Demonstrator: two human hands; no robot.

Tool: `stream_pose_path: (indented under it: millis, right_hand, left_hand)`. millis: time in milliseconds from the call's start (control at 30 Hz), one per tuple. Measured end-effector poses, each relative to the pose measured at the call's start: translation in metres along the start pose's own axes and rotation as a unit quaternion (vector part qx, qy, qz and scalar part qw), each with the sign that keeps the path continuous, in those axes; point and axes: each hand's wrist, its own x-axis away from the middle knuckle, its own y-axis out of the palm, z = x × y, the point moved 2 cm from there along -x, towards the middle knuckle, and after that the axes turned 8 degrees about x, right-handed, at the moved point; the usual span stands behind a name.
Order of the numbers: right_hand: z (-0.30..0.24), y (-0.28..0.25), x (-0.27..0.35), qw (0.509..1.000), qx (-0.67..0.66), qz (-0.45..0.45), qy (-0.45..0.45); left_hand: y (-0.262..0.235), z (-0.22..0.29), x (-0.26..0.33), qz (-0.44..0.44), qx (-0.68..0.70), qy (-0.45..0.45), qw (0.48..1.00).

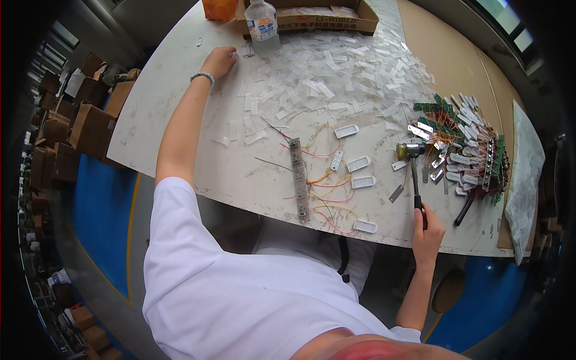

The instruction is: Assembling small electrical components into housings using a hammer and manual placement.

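My right hand [428,233] grips the dark handle of a small mallet [415,174]. The mallet's head, with a yellowish face, rests over the table beside a few small metal plates. Far off to the left, my left hand [218,62] is closed near the tabletop, its fingertips together by a small pale piece I cannot make out. Between the hands lies a long, narrow circuit board strip [298,180]. Thin red, yellow and black wires run from it toward several white rectangular frames [359,164] and a small white part with holes [337,160].
Clear plastic strips [336,72] cover the far middle of the white table [180,129]. Behind them stand a bottle [262,29] and an open cardboard box [324,23]. Wired boards [474,144] pile up at the right, beside a plastic sheet [524,180]. Cartons [93,129] are stacked left.
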Motion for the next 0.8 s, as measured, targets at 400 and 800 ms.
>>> stream_pose_path:
  millis: [400,800]
  right_hand:
    - [-0.031,-0.013,-0.039,0.975,0.014,0.131,-0.179]
    - [-0.147,0.049,-0.098,0.784,-0.567,-0.187,-0.169]
  left_hand:
    - [-0.014,0.061,0.052,0.174,0.268,0.165,0.933]
    - [0.044,0.274,0.235,0.093,0.613,0.214,0.755]
